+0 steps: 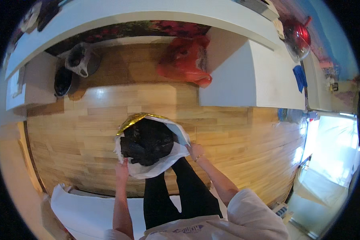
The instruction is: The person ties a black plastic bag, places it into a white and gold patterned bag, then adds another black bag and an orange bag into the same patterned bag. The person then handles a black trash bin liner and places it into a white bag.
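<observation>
A white woven bag (151, 172) stands at my knees with its mouth spread wide. Part of its far rim shows a shiny gold side. Black plastic (151, 141), crumpled and glossy, fills the opening; what lies beneath it is hidden. My left hand (122, 169) grips the near left edge of the bag's mouth. On the other side, my right hand (195, 151), with a bracelet at the wrist, holds the right edge.
A red plastic bag (183, 61) sits on the wood floor (228, 129) under a white desk (144, 16), against its cabinet (228, 81). Two bins, a black-lined one (63, 81) and a white-lined one (81, 61), stand at left. Behind me is a white-covered seat (87, 210).
</observation>
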Action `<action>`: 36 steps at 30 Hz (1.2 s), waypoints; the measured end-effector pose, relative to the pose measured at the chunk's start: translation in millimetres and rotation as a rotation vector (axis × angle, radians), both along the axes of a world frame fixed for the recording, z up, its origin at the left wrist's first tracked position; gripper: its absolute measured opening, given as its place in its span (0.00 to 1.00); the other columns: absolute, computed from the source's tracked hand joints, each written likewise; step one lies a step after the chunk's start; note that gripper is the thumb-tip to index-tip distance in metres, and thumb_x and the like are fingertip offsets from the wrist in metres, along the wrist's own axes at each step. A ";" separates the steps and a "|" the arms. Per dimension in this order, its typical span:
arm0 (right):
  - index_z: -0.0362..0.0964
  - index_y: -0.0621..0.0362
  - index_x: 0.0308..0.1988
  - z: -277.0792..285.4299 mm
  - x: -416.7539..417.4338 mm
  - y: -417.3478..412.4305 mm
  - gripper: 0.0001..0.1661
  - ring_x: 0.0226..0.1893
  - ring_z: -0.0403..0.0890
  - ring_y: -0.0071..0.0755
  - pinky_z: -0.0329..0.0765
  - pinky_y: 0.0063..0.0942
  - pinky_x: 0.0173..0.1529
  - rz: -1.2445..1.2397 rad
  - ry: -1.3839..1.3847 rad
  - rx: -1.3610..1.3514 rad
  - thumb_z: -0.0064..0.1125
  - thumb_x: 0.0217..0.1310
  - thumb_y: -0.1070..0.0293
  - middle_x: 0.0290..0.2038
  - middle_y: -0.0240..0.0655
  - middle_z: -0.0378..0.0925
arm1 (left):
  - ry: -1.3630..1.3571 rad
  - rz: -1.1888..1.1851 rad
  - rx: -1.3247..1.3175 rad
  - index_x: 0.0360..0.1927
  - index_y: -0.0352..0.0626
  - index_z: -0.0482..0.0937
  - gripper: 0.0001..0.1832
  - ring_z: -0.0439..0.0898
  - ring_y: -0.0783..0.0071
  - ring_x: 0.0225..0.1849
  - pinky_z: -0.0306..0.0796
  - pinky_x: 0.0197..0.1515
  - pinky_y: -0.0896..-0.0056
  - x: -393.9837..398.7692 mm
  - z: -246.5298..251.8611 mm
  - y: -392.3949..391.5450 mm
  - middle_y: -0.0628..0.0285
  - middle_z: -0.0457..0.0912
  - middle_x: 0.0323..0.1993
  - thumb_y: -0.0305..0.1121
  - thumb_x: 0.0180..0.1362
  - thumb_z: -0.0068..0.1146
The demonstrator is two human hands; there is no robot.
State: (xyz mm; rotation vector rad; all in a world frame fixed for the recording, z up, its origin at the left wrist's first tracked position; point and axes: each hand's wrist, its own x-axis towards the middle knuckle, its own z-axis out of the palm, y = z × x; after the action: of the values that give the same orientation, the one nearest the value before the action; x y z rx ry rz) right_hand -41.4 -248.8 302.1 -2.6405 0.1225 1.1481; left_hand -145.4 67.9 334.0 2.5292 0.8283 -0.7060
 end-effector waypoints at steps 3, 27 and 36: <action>0.70 0.56 0.31 -3.1 22.1 -51.9 0.22 0.26 0.74 0.48 0.69 0.40 0.29 -0.003 -0.037 -0.041 0.40 0.53 0.49 0.25 0.46 0.73 | -0.009 0.272 -0.203 0.31 0.36 0.73 0.22 0.71 0.57 0.19 0.64 0.24 0.60 48.3 38.0 -62.1 0.52 0.71 0.14 0.48 0.52 0.42; 0.67 0.57 0.29 -5.4 90.6 -217.7 0.12 0.26 0.73 0.51 0.69 0.42 0.29 -0.291 -0.362 -0.112 0.47 0.49 0.60 0.23 0.48 0.72 | 0.083 -0.135 -0.324 0.19 0.28 0.72 0.27 0.71 0.42 0.27 0.64 0.31 0.52 144.7 -21.6 -269.5 0.39 0.71 0.20 0.47 0.54 0.37; 0.61 0.53 0.46 7.3 81.8 -208.9 0.23 0.32 0.73 0.48 0.70 0.38 0.30 -0.179 -0.768 -0.212 0.51 0.44 0.72 0.40 0.48 0.68 | 0.198 -0.081 -0.324 0.19 0.30 0.73 0.27 0.73 0.47 0.29 0.67 0.33 0.55 139.3 -53.9 -290.1 0.41 0.73 0.22 0.49 0.53 0.38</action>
State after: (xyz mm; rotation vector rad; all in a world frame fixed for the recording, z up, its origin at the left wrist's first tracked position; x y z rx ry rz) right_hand 40.4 -457.7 309.4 -2.9725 0.3302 0.0235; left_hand -6.1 -222.2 280.1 2.2362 0.6174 -1.0401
